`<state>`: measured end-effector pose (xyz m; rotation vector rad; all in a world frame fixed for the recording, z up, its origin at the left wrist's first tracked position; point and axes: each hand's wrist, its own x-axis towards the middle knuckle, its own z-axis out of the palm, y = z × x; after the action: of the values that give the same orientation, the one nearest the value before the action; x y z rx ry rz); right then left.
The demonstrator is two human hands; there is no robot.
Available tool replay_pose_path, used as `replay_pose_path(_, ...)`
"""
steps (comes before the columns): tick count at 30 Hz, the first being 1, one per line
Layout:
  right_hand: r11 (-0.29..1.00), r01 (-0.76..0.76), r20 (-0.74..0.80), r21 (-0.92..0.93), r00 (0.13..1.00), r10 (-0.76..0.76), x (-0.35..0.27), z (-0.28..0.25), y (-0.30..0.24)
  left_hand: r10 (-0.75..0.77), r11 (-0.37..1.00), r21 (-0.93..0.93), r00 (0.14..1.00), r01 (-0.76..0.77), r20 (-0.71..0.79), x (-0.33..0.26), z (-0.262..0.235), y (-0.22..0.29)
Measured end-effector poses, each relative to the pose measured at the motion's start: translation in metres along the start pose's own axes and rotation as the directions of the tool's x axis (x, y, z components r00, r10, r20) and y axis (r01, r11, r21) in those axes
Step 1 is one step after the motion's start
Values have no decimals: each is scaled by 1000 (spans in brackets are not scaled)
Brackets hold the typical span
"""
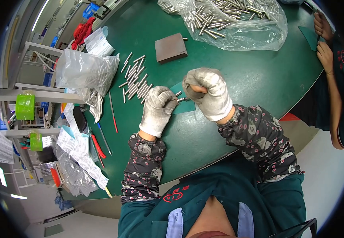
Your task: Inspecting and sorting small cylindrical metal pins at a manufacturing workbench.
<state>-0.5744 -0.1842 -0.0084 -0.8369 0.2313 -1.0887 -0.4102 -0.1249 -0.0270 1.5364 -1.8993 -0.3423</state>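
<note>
The gloved left hand (158, 109) pinches a short silver metal pin (180, 99) by its left end. The pin lies roughly level, long axis left to right, over the green table (235, 79). The gloved right hand (207, 93) is fisted around its right end, above a teal sheet (180, 107). Loose silver pins (134, 79) lie nearby.

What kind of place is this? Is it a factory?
Most likely yes, a small workshop or factory bench. A green table holds rows of metal pins and a clear bag of more pins. The gloved left hand and right hand work on one pin, and another person's hand is busy nearby.
</note>
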Motion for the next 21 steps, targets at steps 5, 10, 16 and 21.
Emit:
replay_pose_path(5,982,-23,25,-188,999,28,0,12,-3,57,998,42,998,-56,-14,2,0,-1)
replay_pose_path(10,935,114,53,-334,993,-102,5,11,6,66,996,65,998,-65,-11,1,-1,0)
replay_pose_path(16,994,28,-71,-107,997,-36,2,-5,4,30,999,36,999,-29,-31,-2,1,-2)
replay_pose_path(21,997,44,-46,-55,998,-47,0,-7,1,76,996,46,996,-74,-37,-2,1,2)
